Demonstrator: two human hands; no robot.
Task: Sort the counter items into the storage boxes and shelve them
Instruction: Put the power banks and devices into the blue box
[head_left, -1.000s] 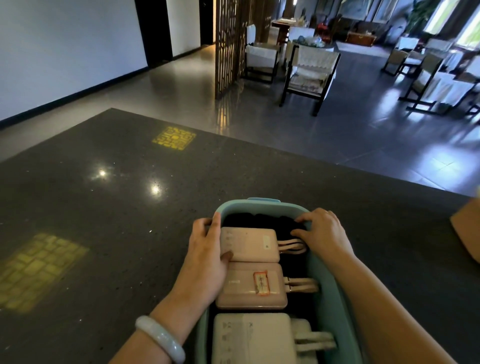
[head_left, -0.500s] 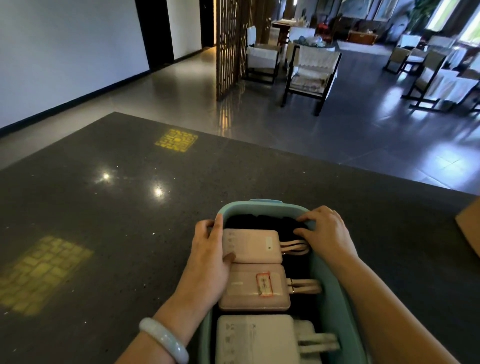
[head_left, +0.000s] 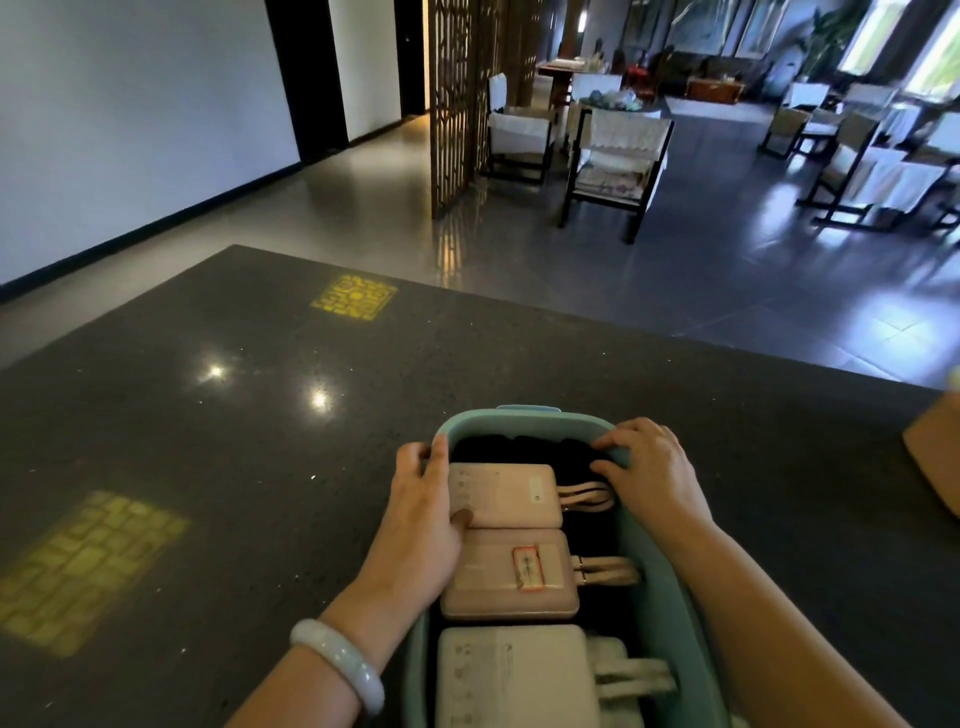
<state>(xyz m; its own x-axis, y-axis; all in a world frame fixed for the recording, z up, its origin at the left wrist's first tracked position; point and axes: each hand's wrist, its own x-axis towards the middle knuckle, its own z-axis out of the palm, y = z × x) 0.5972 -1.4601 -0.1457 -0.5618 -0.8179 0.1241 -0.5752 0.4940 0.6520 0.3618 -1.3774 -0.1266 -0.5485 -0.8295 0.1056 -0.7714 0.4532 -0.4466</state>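
Dark counter carrying teal storage box at its near edge. Left hand clasping box's left rim, thumb inside on far pink power bank. Right hand curled over far-right rim, fingers gripping it. Pale bangle on left wrist.

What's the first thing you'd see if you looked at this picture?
Your eye goes first to the teal box at the bottom middle of the dark counter, with two pink power banks and a white one lined up inside. The left hand grips its left rim and the right hand its right rim. After that, the glowing yellow patches on the counter's left side stand out.
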